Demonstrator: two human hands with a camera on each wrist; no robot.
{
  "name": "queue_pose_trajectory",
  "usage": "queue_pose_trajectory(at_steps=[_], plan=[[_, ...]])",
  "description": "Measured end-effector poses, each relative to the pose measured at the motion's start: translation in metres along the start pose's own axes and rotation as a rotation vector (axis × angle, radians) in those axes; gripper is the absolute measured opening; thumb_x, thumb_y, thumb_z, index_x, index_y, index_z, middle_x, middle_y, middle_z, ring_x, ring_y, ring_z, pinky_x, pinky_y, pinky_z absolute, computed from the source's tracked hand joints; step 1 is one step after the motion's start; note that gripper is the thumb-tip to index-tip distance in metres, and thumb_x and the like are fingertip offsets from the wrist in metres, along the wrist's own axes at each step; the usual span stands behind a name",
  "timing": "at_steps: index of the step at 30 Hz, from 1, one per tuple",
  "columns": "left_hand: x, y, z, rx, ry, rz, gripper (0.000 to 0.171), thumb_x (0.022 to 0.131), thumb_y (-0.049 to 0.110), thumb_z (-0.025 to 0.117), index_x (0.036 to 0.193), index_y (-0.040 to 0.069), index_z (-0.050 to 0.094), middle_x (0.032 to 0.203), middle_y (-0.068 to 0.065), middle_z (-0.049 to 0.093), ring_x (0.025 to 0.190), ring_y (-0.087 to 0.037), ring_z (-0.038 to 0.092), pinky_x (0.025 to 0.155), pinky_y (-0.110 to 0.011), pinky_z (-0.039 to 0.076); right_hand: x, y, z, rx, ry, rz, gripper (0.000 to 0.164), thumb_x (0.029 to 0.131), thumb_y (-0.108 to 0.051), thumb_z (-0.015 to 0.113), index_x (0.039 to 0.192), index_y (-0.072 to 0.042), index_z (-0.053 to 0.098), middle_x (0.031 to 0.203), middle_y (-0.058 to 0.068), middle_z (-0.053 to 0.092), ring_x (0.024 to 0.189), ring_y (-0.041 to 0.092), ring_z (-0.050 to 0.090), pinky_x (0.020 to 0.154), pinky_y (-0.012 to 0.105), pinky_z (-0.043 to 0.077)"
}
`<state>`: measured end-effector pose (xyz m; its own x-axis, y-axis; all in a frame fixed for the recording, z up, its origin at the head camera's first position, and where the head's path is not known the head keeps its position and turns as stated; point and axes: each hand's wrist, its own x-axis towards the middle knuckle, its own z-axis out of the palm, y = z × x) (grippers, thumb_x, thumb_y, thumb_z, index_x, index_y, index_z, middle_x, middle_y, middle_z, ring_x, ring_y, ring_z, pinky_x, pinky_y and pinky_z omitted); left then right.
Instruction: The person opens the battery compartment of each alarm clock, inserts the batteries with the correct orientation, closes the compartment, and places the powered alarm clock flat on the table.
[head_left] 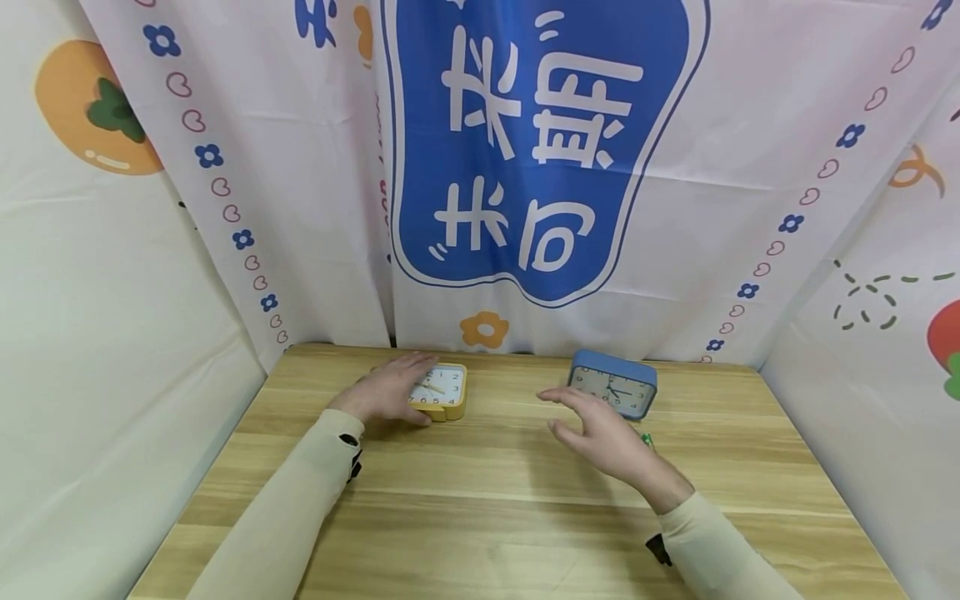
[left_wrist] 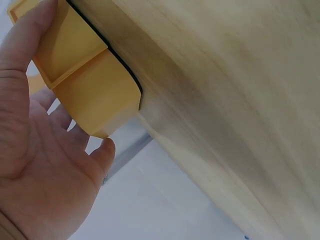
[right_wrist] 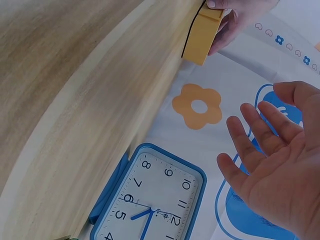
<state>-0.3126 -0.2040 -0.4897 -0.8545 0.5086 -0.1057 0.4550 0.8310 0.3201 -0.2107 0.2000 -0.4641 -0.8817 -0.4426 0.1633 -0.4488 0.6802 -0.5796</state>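
My left hand (head_left: 390, 390) holds a yellow square alarm clock (head_left: 448, 390) by its left side at the back of the table, covering part of the white dial. In the left wrist view the thumb lies on the yellow casing (left_wrist: 100, 95) and the other fingers reach behind it. My right hand (head_left: 600, 429) hovers in front of a blue alarm clock (head_left: 615, 385), fingers spread and nothing in them. The right wrist view shows the white dial of the blue clock (right_wrist: 150, 200) below the open palm (right_wrist: 280, 165).
A wooden table (head_left: 480, 508) runs back to a printed white cloth (head_left: 337, 208) with a large blue sign (head_left: 480, 250). White cloth also hangs at both sides. A small green object (head_left: 647, 439) lies behind my right wrist.
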Motion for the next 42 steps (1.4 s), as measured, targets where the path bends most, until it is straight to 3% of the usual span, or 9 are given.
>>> queue_pose_trajectory(at_steps=[8,18,29,42], plan=[[0.006,-0.005,0.003,-0.02,0.026,0.017,0.115,0.087,0.038,0.106,0.178,0.002,0.046,0.186,-0.022,0.046,0.174,-0.05,0.042,0.145,-0.068,0.038,0.001,-0.001,0.002,0.006,-0.015,0.004,0.045,0.119,-0.023,0.071,0.163,-0.014,0.068,0.169,0.012,0.069,0.158,0.043,0.065,0.133,0.069,0.053],[0.006,-0.004,0.005,-0.037,0.072,0.002,0.115,0.086,0.042,0.107,0.178,0.005,0.048,0.184,-0.021,0.049,0.172,-0.049,0.044,0.144,-0.069,0.039,0.003,0.001,0.004,0.011,-0.02,0.003,0.046,0.119,-0.022,0.071,0.164,-0.011,0.067,0.169,0.011,0.07,0.158,0.042,0.065,0.132,0.068,0.054],[0.0,0.013,0.0,-0.039,0.147,0.003,0.121,0.083,0.045,0.108,0.18,0.008,0.046,0.186,-0.017,0.049,0.173,-0.047,0.045,0.145,-0.067,0.039,0.003,0.0,0.006,0.026,-0.022,0.01,0.046,0.119,-0.022,0.07,0.164,-0.01,0.066,0.168,0.011,0.07,0.158,0.041,0.066,0.131,0.067,0.056],[-0.011,0.031,0.006,0.006,0.197,0.037,0.126,0.078,0.047,0.11,0.181,0.012,0.046,0.185,-0.017,0.05,0.171,-0.046,0.049,0.142,-0.072,0.04,0.003,-0.001,0.006,0.054,-0.023,0.018,0.048,0.119,-0.02,0.07,0.165,-0.007,0.065,0.169,0.014,0.069,0.158,0.042,0.065,0.132,0.067,0.055]])
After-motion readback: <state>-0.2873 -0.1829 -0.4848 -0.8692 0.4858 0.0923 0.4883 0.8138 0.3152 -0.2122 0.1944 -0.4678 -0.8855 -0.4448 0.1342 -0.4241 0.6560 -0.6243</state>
